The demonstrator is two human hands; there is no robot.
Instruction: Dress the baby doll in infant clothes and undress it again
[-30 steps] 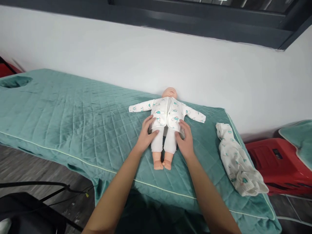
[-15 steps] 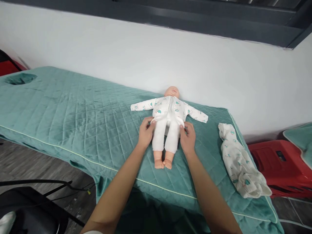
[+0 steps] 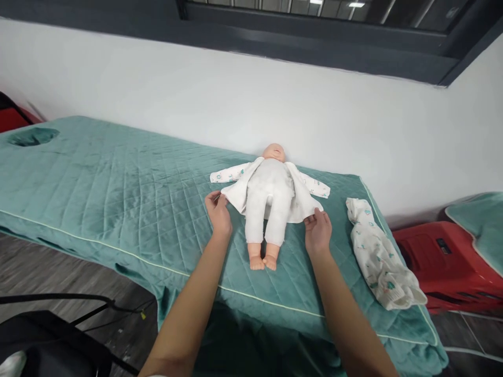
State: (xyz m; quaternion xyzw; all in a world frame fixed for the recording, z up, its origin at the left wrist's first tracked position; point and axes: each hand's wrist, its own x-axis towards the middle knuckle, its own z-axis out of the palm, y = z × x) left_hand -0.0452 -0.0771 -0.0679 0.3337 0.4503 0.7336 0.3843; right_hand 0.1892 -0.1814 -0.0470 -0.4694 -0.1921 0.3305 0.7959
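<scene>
While the doll [image 3: 271,180] lies face-up on the bed [image 3: 137,199], left grip [image 3: 218,214] and right grip [image 3: 318,230] pinch opposite edges of the open jacket [image 3: 304,201].

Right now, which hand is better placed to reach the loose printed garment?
Likely the right hand, though holding a jacket edge: the garment lies nearer it; the left hand is across the doll.

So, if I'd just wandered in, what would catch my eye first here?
Probably the doll lying face up in the middle of the green quilted cover, its patterned jacket spread wide, with the left hand and right hand each holding a front edge. Next, perhaps, the crumpled patterned garment near the cover's right end, and the bright red object beyond it.
</scene>
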